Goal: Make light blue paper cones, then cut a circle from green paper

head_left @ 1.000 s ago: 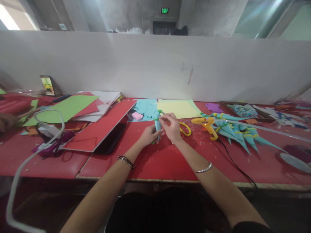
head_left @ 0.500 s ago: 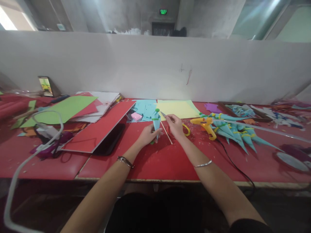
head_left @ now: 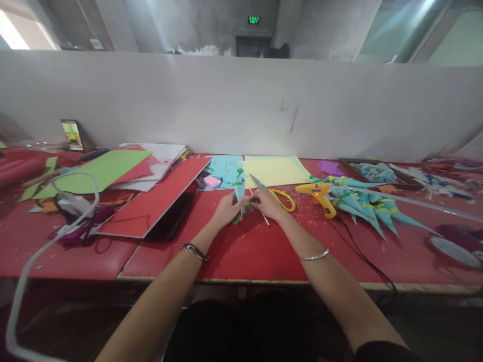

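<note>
In my left hand [head_left: 227,207] a light blue paper cone [head_left: 239,191] stands upright, its point down, gripped between thumb and fingers. Green trim runs round its top, with a green ball [head_left: 240,170] above. Close beside it, my right hand [head_left: 264,202] has its thumb and fingertips pinched together at a small green bit near the cone; what they hold is too small to make out. Scissors [head_left: 284,198] with yellow handles lie just beyond my right hand, blades pointing left. A thin wooden stick [head_left: 266,219] lies on the table under my right hand.
A yellow glue gun [head_left: 317,195] with a cord rests at the right, by several blue paper cones [head_left: 373,206]. Behind are yellow paper [head_left: 277,168] and blue paper pieces [head_left: 226,167]. A red board [head_left: 162,196] leans over a dark object at the left.
My right hand has moved left and down from over the scissors to the cone, leaving the scissors uncovered on the table. The cone in my left hand has shifted slightly left.
</note>
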Available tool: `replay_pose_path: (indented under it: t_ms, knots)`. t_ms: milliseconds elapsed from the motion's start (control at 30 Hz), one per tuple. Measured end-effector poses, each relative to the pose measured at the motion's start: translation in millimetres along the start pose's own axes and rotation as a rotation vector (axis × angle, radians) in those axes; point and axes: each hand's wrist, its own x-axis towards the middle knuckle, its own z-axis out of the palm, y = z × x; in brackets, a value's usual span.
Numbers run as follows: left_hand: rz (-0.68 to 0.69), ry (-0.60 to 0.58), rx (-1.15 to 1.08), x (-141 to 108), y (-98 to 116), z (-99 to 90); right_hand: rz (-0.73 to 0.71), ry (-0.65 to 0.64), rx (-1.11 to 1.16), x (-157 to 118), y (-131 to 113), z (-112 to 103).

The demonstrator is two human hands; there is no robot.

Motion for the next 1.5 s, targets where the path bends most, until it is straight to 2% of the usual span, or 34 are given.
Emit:
replay_pose_path:
  t_ms: [133, 333, 467, 600, 700, 900, 1033, 1233, 1367, 1500]
  knots:
    - [-0.006, 0.000, 0.006, 0, 1, 0.3, 0.007, 0.074, -0.021, 2, 3, 4]
    - [-0.010, -0.001, 0.010, 0, 2, -0.3, 0.067, 0.155, 0.159, 0, 6, 3]
    - [-0.012, 0.003, 0.014, -1, 3, -0.5, 0.005, 0.115, 0.068, 1, 8, 0]
    - [-0.017, 0.000, 0.015, -2, 4, -0.3, -0.003, 0.150, -0.074, 2, 9, -5]
    - [-0.017, 0.003, 0.031, -2, 5, -0.3, 0.007, 0.186, -0.062, 1, 9, -7]
    - [0.003, -0.008, 0.040, -1, 3, -0.5, 0.033, 0.342, 0.094, 0, 3, -6]
    - [0.006, -0.013, 0.036, -1, 4, -0.3, 0.142, 0.478, 0.296, -1, -1, -7]
    - [0.005, -0.015, 0.033, -1, 2, -0.5, 0.250, 0.602, 0.644, 4, 1, -5]
    - [0.013, -0.017, 0.036, -1, -1, -0.5, 0.286, 0.640, 0.763, 7, 4, -1]
    - [0.004, -0.015, 0.026, -2, 2, -0.5, 0.277, 0.569, 0.836, 7, 4, 0]
